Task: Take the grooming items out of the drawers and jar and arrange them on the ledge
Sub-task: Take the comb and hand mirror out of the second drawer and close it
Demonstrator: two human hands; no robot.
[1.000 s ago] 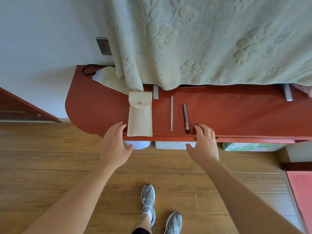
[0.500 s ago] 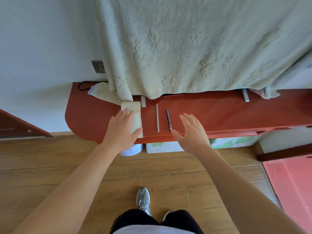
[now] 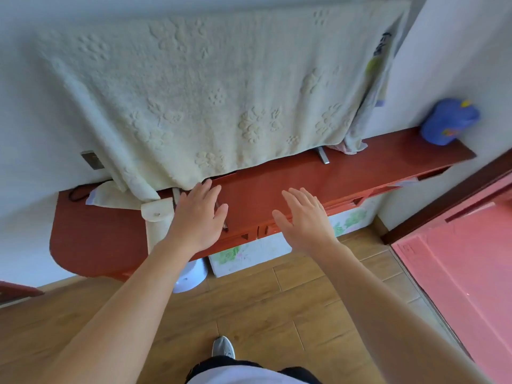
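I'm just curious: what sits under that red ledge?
Under the red ledge stand a round white container and a white box with green print. Their rear parts are covered by it.

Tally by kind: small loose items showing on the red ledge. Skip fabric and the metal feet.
cream pouch: 1
dark pencil, mostly under the left hand: 1
blue cap: 1
Total: 3 in view on the ledge; anything else beneath that hand is hidden.
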